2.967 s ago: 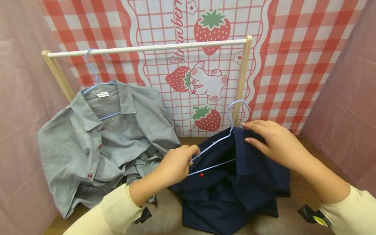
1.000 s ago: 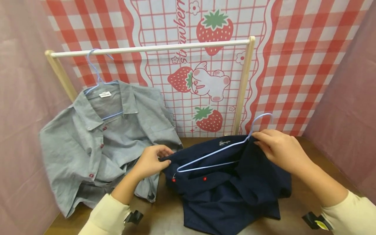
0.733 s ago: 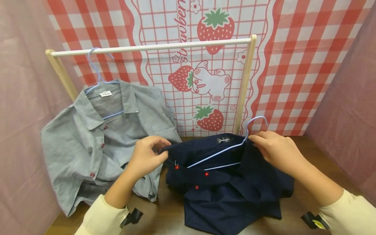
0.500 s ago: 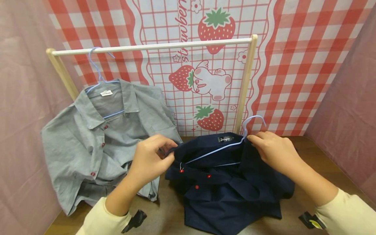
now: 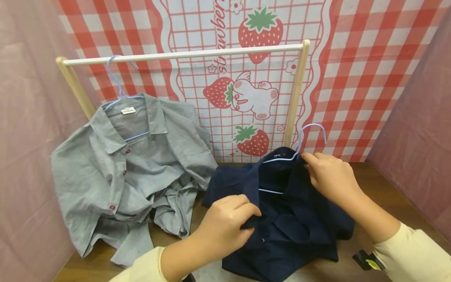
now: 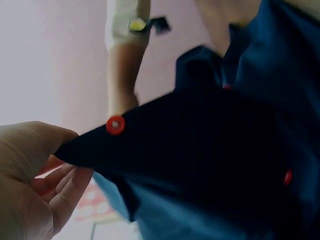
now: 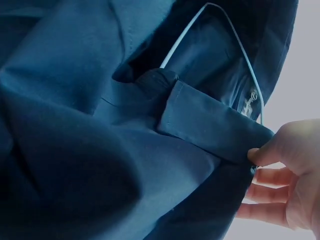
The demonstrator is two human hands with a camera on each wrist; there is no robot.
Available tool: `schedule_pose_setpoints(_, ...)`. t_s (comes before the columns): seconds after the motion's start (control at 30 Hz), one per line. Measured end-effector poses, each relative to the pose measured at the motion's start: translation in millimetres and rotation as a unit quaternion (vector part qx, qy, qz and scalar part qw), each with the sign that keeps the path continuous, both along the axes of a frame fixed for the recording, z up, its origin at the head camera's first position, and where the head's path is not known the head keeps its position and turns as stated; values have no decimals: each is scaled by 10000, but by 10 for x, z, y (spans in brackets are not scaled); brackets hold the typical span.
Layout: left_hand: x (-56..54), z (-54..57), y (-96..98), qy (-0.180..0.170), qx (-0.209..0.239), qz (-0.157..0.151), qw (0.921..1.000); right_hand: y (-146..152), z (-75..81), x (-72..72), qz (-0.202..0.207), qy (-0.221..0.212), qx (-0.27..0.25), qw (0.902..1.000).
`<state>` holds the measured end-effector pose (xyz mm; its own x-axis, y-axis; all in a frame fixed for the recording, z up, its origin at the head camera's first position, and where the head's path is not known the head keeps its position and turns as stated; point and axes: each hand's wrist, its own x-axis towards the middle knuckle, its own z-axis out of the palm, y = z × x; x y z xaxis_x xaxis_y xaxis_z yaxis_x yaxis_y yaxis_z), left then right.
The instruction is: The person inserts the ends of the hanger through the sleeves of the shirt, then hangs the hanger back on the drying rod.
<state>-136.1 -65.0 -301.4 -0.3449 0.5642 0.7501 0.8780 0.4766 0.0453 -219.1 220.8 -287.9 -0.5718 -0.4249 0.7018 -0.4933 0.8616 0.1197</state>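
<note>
A navy shirt point(image 5: 275, 250) with red buttons lies partly crumpled on the table. A light blue hanger point(image 5: 270, 192) sits inside its neck, its hook standing above the collar and its left end covered by the cloth. My left hand point(image 5: 229, 225) is over the shirt's left front; in the left wrist view its thumb and fingers pinch the fabric edge beside a red button point(image 6: 115, 125). At the collar, my right hand point(image 5: 332, 176) pinches the cloth close to the hanger's neck. The right wrist view shows its thumb on the collar point(image 7: 215, 117).
A grey shirt point(image 5: 141, 168) hangs on another blue hanger point(image 5: 114, 74) at the left of a rack with a white bar point(image 5: 197, 55) and wooden posts point(image 5: 297, 94). Behind stands a strawberry-print checked cloth point(image 5: 363, 78). Pink cloth point(image 5: 31, 156) bounds both sides.
My left hand first gripped the shirt's left edge, then moved right and toward me with it. The left front now covers the hanger's left end. My right hand stays at the collar.
</note>
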Motion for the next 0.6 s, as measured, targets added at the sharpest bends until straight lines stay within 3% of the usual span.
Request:
schedule_pose_setpoints(0.1, -16, -84, 110, 30, -399, -24, 9992, -23, 38, 18, 59, 150, -193, 9997)
schedule_pose_setpoints(0.2, -79, -187, 187, -158, -723, 55, 9972, -56, 59, 35, 142, 301, -333, 9989)
schedule_pose_setpoints(0.37, -199, -295, 217, -938, -1068, 275, 9895, -99, 47, 37, 253, 415, -355, 9982)
schedule_pose_setpoints(0.5, -280, -240, 134, -1499, -788, 174, 9854, -93, 17, 19, 278, 495, -350, 9978)
schedule_pose_setpoints(0.6, -400, -134, 18, -1209, -116, 27, 9926, -77, -2, 16, 304, 518, -375, 9975)
